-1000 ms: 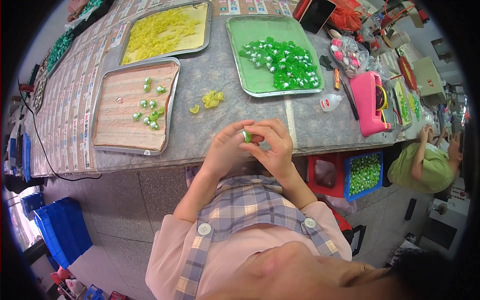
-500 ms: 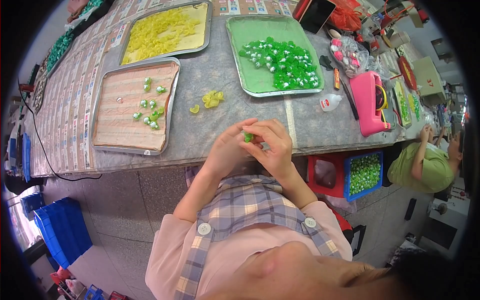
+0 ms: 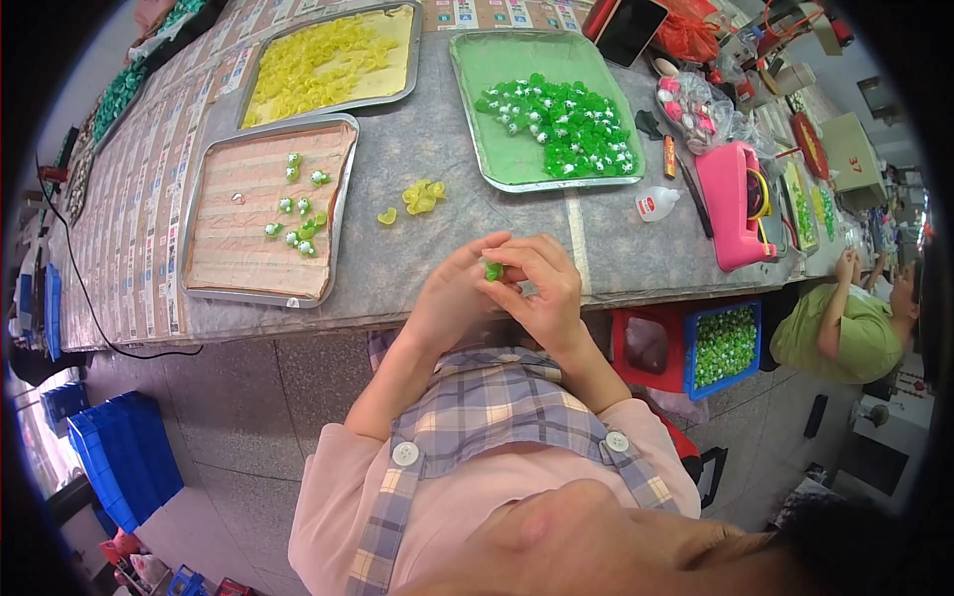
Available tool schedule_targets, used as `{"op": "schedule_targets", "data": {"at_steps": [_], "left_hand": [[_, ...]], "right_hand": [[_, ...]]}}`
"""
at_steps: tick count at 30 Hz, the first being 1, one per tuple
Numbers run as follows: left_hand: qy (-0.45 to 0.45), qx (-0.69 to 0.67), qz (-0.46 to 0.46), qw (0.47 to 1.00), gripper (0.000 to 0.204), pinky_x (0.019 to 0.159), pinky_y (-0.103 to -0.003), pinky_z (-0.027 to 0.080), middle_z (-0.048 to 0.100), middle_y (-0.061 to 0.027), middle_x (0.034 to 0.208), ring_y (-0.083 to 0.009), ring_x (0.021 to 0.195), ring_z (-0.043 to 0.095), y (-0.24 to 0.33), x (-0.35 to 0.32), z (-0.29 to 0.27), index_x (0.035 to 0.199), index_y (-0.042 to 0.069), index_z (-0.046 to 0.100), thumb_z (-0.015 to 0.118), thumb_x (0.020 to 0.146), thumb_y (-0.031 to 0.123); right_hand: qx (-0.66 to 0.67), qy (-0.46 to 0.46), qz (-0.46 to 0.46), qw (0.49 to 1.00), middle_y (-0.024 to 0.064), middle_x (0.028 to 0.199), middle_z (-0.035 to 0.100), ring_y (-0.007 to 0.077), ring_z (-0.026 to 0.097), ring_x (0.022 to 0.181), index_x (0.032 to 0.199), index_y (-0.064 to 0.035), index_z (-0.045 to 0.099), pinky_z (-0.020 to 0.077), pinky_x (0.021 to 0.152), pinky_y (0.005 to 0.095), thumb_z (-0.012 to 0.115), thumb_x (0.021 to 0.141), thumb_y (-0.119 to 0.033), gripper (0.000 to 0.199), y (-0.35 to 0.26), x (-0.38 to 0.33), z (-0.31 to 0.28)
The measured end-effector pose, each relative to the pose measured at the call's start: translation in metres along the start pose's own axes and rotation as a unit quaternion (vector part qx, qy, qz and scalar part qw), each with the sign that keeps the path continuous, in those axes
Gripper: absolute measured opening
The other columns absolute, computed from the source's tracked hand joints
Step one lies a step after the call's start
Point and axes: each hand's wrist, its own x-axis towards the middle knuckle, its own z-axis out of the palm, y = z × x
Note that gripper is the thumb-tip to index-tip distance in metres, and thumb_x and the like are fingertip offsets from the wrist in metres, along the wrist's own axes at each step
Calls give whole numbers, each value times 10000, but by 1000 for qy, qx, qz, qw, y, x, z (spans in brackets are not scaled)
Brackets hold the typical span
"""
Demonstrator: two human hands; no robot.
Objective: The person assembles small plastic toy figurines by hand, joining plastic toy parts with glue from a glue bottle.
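Close to the table's front edge, my left hand (image 3: 450, 285) and my right hand (image 3: 546, 281) meet around a small green plastic figure (image 3: 494, 271). The right thumb and forefinger pinch it, and the left fingers close on its other side; most of it is hidden. Just beyond the hands lies a small pile of yellow curved pieces (image 3: 425, 196). To the left, a pink-lined metal tray (image 3: 224, 253) bears several green figures with white eyeball-like parts (image 3: 305, 246). A green-lined tray (image 3: 482, 55) further off holds a heap of green pieces with white parts (image 3: 561, 134).
A tray (image 3: 405, 70) of yellow pieces stands far left. At right are a white squeeze bottle (image 3: 656, 205), an orange lighter (image 3: 669, 157) and a pink tape dispenser (image 3: 730, 204). A blue crate (image 3: 755, 348) sits below the table's right edge, near a person in green (image 3: 840, 333).
Hardly anything differs: my fingers shift very slightly around the green figure. The trays and pieces stay where they were.
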Motion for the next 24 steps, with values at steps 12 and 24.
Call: {"op": "schedule_targets", "data": {"at_steps": [12, 24], "left_hand": [[197, 312, 202, 907, 208, 724, -222, 427, 587, -44, 847, -88, 823, 537, 30, -7, -27, 1011, -3, 537, 500, 810, 36], [397, 761, 198, 472, 211, 846, -347, 357, 563, -106, 996, -265, 963, 480, 149, -43, -169, 919, 57, 609, 569, 751, 179]], "right_hand": [[21, -40, 54, 998, 93, 832, 588, 248, 548, 757, 857, -34, 588, 427, 675, 310, 662, 655, -99, 225, 23, -2, 3], [-49, 122, 152, 980, 77, 788, 585, 143, 552, 687, 843, -14, 600, 433, 653, 244, 585, 731, -23, 113, 56, -6, -39]]}}
